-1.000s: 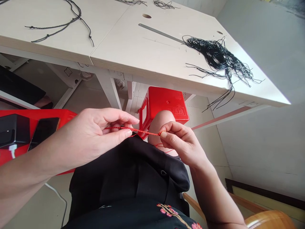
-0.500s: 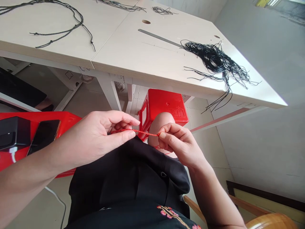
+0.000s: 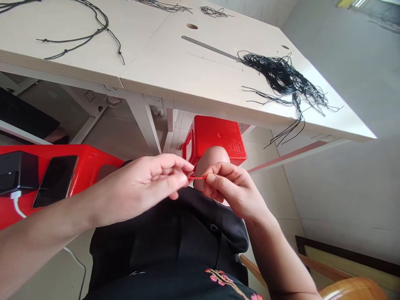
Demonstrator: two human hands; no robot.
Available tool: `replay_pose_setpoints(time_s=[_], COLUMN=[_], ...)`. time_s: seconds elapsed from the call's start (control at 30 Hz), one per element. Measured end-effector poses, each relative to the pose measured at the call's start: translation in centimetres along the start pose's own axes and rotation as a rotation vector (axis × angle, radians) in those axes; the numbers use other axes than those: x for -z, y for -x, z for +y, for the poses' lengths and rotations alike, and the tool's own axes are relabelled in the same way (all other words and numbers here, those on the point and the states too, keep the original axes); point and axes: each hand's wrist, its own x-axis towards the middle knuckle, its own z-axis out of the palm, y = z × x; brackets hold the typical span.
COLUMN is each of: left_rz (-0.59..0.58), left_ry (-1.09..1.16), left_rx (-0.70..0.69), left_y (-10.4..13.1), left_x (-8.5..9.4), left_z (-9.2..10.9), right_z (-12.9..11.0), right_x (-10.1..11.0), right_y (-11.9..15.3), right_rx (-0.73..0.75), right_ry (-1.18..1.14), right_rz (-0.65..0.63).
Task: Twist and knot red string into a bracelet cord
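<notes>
A twisted red cord runs short and taut between my two hands, above my lap. My right hand pinches its right end between thumb and forefinger, with the other fingers curled under. From the left, my left hand closes on the cord near its thumb tip; the forefinger reaches out above. The rest of the cord is hidden behind the left hand's fingers.
Ahead stands a pale table with a bundle of black cords, a steel ruler and knotted black cords. Below it is a red stool. At left, a phone and black box lie on red plastic.
My left hand has slid right along the red cord, closer to my right hand, so less cord shows between them. The right hand has barely moved.
</notes>
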Motion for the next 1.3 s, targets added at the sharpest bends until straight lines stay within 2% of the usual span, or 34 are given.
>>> replay_pose_setpoints(time_s=[0.17,0.27,0.37,0.53,0.77,0.9,1.0,1.2,1.3], left_rz=[0.045,0.149,0.189,0.145,0.119,0.079,0.066,0.151,0.1], left_ry=[0.089,-0.022,-0.125,-0.194,-0.177,-0.029,0.065,-0.055,-0.057], left_rx=[-0.107,-0.154,-0.152,-0.138,-0.025,0.005,0.0,-0.069,-0.068], left_y=[-0.8,-1.1,-1.2,-1.2,-1.2,-1.4,-1.5,-1.6,-1.7], left_x=[-1.7,-1.8,-1.7,-1.6,-1.2,-1.2,-1.4,-1.7,-1.5], left_z=[-0.1,-0.1,0.0,0.1,-0.5,-0.4,0.1,0.2,0.1], right_z=[-0.3,-0.2,0.0,0.2,-0.4,-0.7,-0.8,-0.7,-0.6], right_x=[-0.6,-0.8,-0.8,-0.9,-0.9,-0.9,-1.1,-1.5,-1.5], right_y=[-0.2,-0.2,-0.2,-0.1,0.2,0.1,0.1,0.1,0.1], right_rx=[-0.005,0.016,0.077,0.156,0.237,0.188,0.18,0.262,0.285], right_ry=[-0.012,0.017,0.092,0.255,0.504,0.48,0.48,0.487,0.443], right_rz=[-0.021,-0.025,-0.013,0.031,0.068,0.044,0.077,0.089,0.107])
